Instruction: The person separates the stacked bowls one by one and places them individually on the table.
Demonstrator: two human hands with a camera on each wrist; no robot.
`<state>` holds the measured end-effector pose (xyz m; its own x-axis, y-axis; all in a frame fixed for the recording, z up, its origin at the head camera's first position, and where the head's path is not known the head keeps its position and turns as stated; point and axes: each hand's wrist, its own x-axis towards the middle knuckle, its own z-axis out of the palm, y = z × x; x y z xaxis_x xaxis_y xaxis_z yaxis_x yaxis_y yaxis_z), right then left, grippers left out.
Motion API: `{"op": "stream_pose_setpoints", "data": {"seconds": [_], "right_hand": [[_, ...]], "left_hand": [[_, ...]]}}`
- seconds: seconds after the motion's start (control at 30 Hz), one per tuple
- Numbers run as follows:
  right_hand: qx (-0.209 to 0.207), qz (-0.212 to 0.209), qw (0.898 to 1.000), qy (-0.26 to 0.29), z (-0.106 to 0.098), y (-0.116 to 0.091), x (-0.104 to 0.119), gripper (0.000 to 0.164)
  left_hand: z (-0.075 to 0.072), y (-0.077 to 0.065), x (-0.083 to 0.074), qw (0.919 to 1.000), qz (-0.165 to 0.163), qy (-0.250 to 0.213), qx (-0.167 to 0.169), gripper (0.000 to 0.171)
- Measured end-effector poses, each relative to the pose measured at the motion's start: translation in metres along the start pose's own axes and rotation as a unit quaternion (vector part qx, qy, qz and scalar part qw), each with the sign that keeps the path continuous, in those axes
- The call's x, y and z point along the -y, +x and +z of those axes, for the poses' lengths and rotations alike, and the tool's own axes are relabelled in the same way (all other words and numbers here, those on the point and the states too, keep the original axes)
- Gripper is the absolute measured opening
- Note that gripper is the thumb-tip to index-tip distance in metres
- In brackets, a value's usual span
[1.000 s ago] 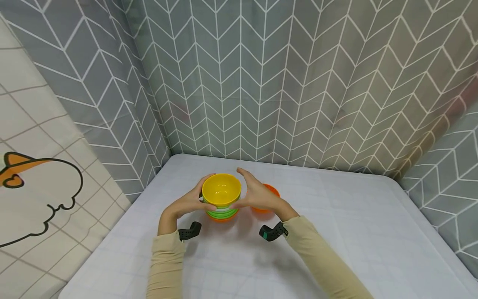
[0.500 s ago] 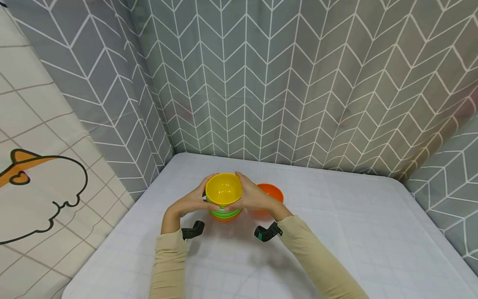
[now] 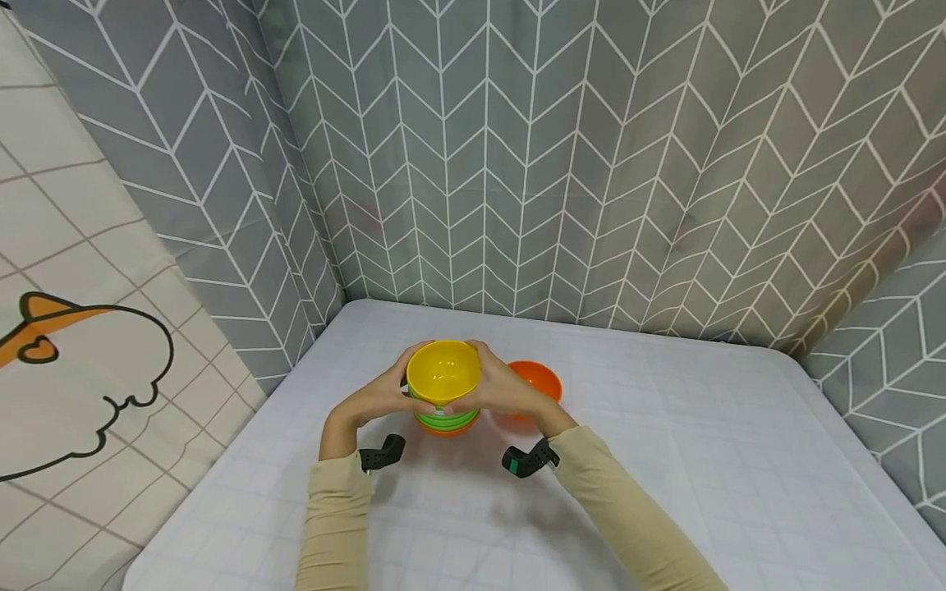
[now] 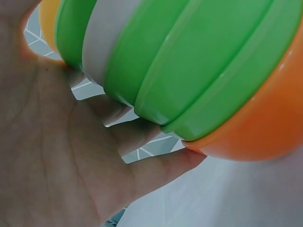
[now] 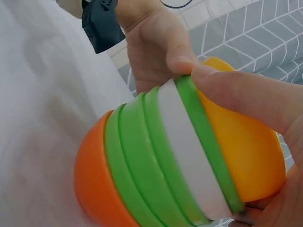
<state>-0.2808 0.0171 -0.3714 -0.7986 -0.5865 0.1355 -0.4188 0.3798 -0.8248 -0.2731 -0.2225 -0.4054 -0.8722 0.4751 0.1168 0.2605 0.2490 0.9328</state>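
Note:
A stack of nested bowls stands between both hands in the head view. On top is a yellow bowl (image 3: 443,371). Below it come several green bowls (image 4: 189,71), a white bowl (image 5: 182,146) among them, and an orange bowl (image 5: 94,177) at the bottom. My left hand (image 3: 378,397) grips the stack's left side, thumb at the front and fingers spread along the far side. From the right, my right hand (image 3: 502,384) holds it near the top, its thumb across the upper green rim and the yellow bowl. The two thumb tips nearly meet.
A separate orange bowl (image 3: 538,379) sits on the white-covered table (image 3: 702,460), just behind the right hand and partly hidden by it. Grey patterned curtains (image 3: 554,164) rise along the table's back edge. Black wrist cameras (image 3: 528,460) hang below the wrists.
My right hand has closed in from the right onto the stack, after standing partly apart from it a second ago. The left hand keeps its hold. Over the last half second little has moved.

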Motion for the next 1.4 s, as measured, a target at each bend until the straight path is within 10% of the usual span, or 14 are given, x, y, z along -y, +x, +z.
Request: {"op": "stream_pose_setpoints", "data": {"seconds": [0.7,1.4], "right_hand": [[-0.057,-0.022,0.998,0.027,-0.048,-0.028,0.010,0.107],[-0.128,0.056,0.990,-0.006,-0.102,-0.092,-0.031,0.108]], "left_hand": [[-0.006,-0.003,-0.004,0.9995,-0.031,0.001,0.002,0.103],[-0.002,-0.001,-0.006,0.9997,-0.021,-0.003,0.011,0.103]]}}
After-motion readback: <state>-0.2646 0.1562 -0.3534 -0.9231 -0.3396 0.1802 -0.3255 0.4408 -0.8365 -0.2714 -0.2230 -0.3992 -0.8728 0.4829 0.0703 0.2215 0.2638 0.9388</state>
